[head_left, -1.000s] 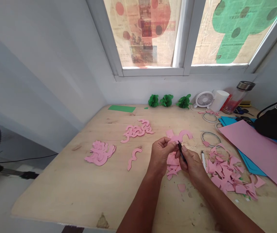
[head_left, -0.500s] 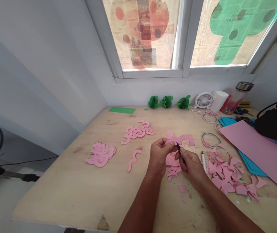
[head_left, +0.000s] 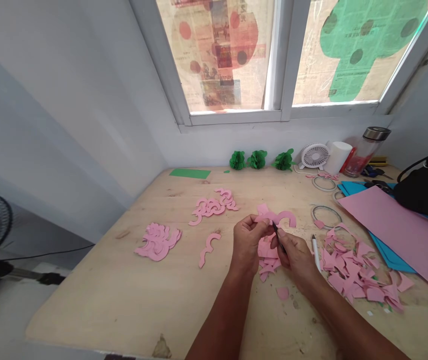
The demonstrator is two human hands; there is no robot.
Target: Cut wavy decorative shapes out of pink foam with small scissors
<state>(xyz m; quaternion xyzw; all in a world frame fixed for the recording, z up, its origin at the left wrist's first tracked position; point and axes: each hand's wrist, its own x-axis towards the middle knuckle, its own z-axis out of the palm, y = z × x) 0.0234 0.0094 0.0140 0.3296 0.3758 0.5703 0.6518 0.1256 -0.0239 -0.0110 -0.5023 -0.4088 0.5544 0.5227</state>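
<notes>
Over the counter [head_left: 124, 295], front-left of the mini fan [head_left: 315, 156], the left hand [head_left: 247, 240] pinches a pink paper cutout [head_left: 273, 217], the right hand [head_left: 297, 253] grips a black tool [head_left: 277, 231].

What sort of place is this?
Probably a craft workspace: a pale wooden table holds a pile of wavy pink paper-like cut-outs, a heap of jagged pink scraps, and three ruffled green ornaments.

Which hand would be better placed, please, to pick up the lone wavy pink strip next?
Probably the left hand: it is nearer the strip, with the right hand on its far side. Both are occupied, though: the left pinches a pink piece, the right a dark tool.
</notes>
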